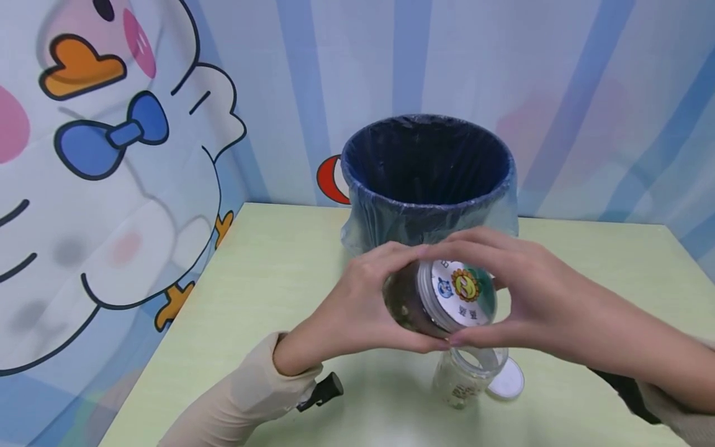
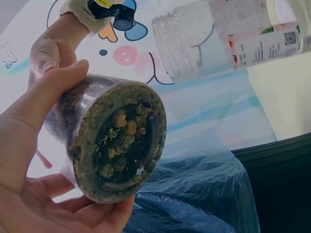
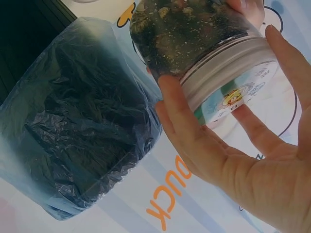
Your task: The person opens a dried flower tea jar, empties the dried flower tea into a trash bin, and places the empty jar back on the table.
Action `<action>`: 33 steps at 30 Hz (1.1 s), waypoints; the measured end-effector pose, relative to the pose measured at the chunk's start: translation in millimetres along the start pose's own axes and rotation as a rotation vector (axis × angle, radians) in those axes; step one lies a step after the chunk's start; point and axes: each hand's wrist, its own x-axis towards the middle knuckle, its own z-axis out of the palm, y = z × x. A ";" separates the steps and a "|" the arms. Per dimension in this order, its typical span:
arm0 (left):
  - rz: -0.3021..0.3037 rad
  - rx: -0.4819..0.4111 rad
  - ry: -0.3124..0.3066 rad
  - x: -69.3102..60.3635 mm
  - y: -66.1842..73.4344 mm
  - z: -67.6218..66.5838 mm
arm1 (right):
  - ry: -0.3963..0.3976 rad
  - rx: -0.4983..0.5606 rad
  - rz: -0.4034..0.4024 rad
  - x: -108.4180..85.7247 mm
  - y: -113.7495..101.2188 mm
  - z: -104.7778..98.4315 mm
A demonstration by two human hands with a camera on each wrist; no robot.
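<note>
A clear jar (image 1: 403,299) of dark dried bits with yellowish dried flower heads is held up above the table, tilted so its round printed lid (image 1: 462,292) faces right. My left hand (image 1: 357,301) grips the jar's body; the left wrist view shows thumb and fingers around it near the base (image 2: 121,141). Around the lid's rim curl the thumb and fingers of my right hand (image 1: 536,292), as the right wrist view also shows. Below my hands, an uncapped clear jar (image 1: 466,379) with a printed label stands on the table, beside a white round lid (image 1: 507,380).
A dark bin lined with a translucent bluish bag (image 1: 391,220) stands behind my hands at the back of the pale green table (image 1: 285,267). A cloth backdrop (image 1: 463,56) with blue stripes and a cartoon duck (image 1: 128,205) rises behind and to the left.
</note>
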 end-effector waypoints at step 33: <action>0.038 -0.038 -0.115 4.6 -12.3 -10.2 | -0.130 -0.028 -0.105 6.6 9.1 3.1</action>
